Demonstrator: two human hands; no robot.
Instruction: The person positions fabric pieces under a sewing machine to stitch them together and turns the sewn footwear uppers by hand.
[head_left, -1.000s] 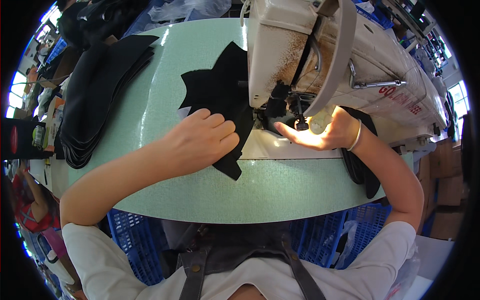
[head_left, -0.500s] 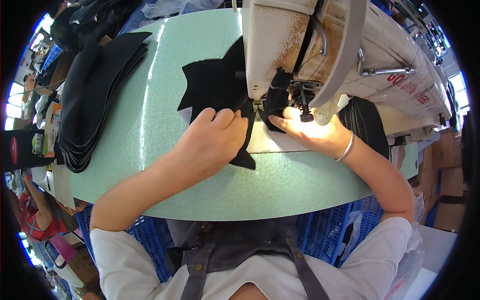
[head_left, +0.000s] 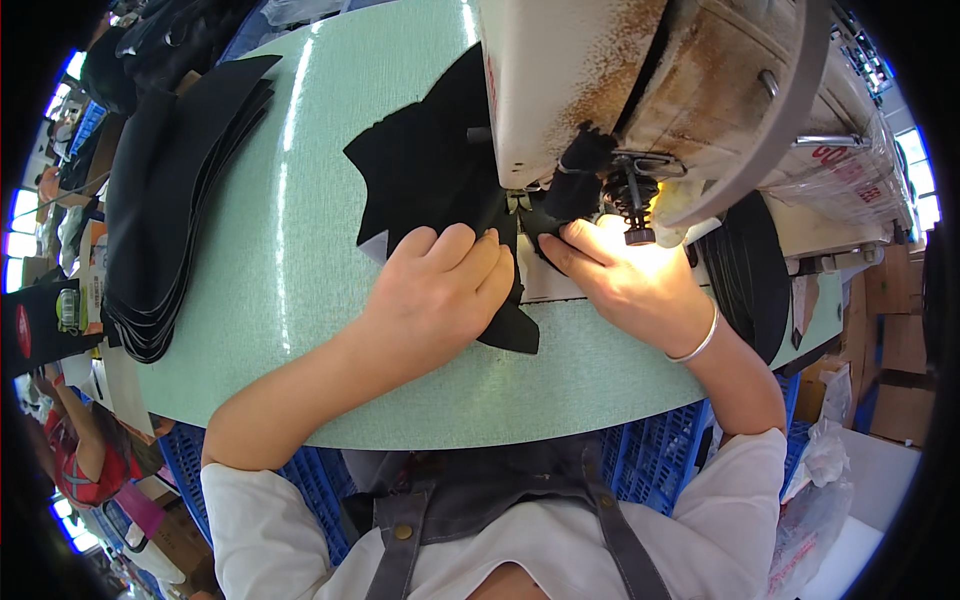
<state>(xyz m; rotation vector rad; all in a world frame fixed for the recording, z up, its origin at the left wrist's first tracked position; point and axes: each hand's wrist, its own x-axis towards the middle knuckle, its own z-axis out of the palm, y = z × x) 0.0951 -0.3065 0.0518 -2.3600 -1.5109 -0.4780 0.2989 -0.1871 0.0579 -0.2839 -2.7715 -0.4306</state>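
A black fabric piece (head_left: 425,165) with a jagged outline lies on the table left of the sewing machine (head_left: 570,80), its inner edge at the presser foot (head_left: 518,200). My left hand (head_left: 440,290) is closed on that edge, fingers curled and pressed together. One tail of the fabric sticks out toward me from under the hand. On the other side of the foot, my right hand (head_left: 640,285) pinches a black fabric part (head_left: 545,228) between thumb and fingers. Bright lamp light washes over this hand, and the needle cannot be made out.
A stack of curved black panels (head_left: 180,200) lies at the left of the green table (head_left: 310,260). More black panels (head_left: 750,275) are to the right, beside the machine bed. Blue crates (head_left: 650,455) stand below the table edge. Far left, a person in red (head_left: 90,470) is near.
The whole view has shifted a little. My hands stay on the fabric at the presser foot, the left slightly farther right and nearer to me in the picture.
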